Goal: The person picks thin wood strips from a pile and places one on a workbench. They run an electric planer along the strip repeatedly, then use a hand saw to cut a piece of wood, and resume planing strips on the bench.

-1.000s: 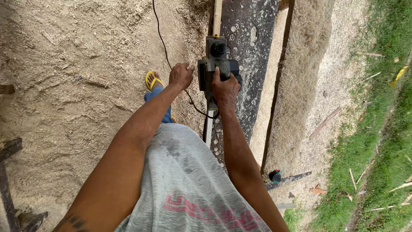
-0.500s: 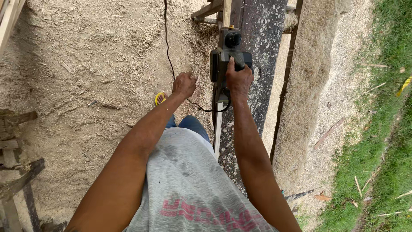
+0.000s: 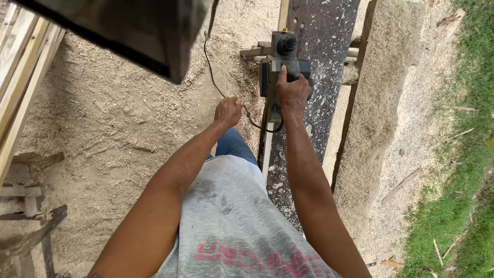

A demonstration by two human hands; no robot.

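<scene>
My right hand [image 3: 292, 92] grips the rear handle of an electric planer [image 3: 282, 66] that rests on the left edge of a long dark plank [image 3: 319, 108] speckled with chips. My left hand [image 3: 228, 110] is off the tool, beside the plank, fingers curled around the black power cord [image 3: 212, 77] that runs up and away. The plank lies on a wooden trestle [image 3: 256, 51].
Sawdust covers the ground [image 3: 118, 128]. A pale sawdust-coated beam [image 3: 375, 103] lies right of the plank, grass [image 3: 463, 170] beyond it. Light boards [image 3: 20, 87] lean at the left, a dark overhanging object [image 3: 128, 31] fills the top left, and wooden scraps [image 3: 31, 226] sit lower left.
The planer has slid forward along the plank, pushed by my right hand. My left hand left the tool's side and now holds the cord. The view tilted forward.
</scene>
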